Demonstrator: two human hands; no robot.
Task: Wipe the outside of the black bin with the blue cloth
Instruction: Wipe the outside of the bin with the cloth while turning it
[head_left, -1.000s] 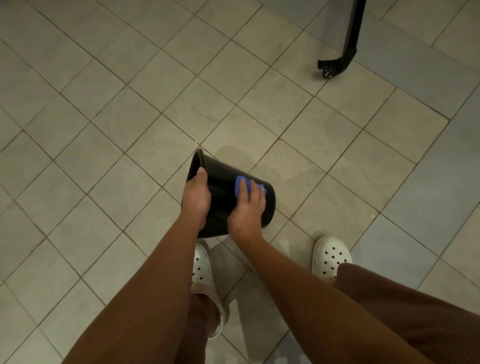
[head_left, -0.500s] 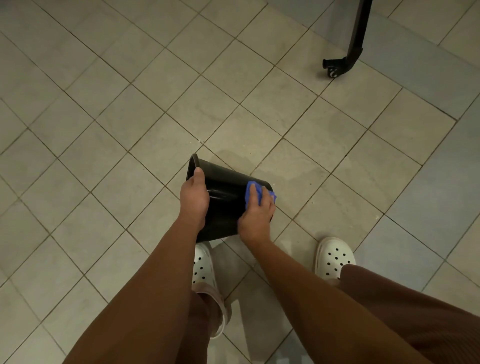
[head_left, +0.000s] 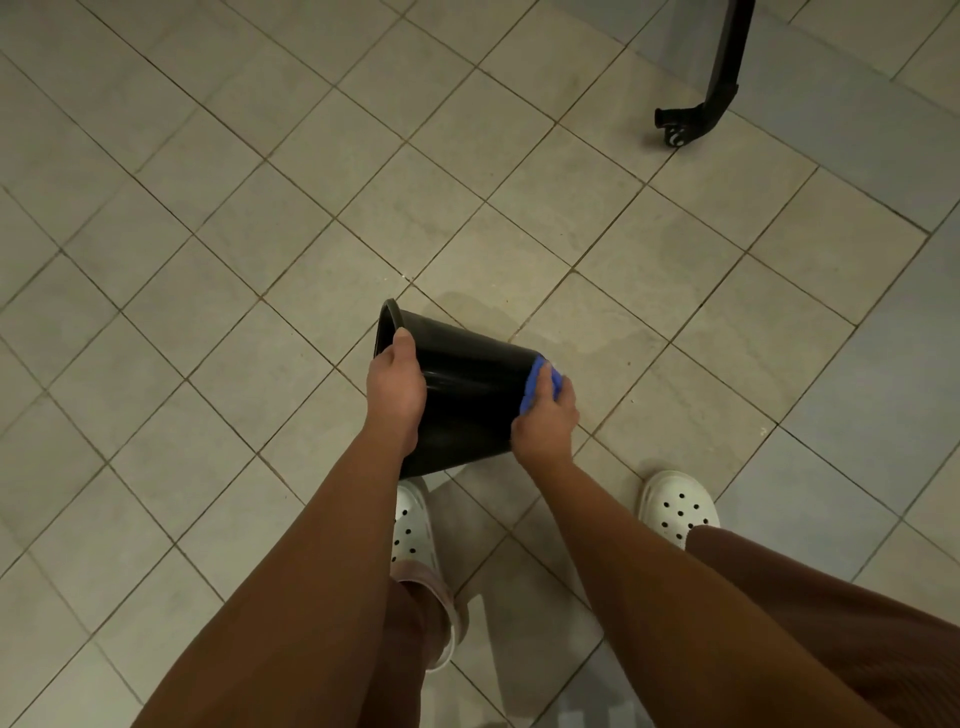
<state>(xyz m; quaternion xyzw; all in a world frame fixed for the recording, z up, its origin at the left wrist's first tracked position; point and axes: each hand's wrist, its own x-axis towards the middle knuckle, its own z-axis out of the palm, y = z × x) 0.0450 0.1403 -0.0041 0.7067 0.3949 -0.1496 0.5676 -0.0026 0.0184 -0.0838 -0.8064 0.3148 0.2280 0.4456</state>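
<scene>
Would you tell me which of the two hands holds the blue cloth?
The right hand, at the base end of the black bin, holds the blue cloth; the left hand only grips the rim end.

Between the left hand (head_left: 395, 389) and the right hand (head_left: 545, 421), the black bin (head_left: 467, 395) looks like smooth plastic with a soft gloss, faint light streaks along its wall. The blue cloth (head_left: 535, 387) under the right hand is soft, matt fabric. The floor (head_left: 260, 208) around both hands is matt beige tile with darker grout lines. Below the hands, the white clogs (head_left: 675, 506) look like matt, perforated rubbery foam.
</scene>
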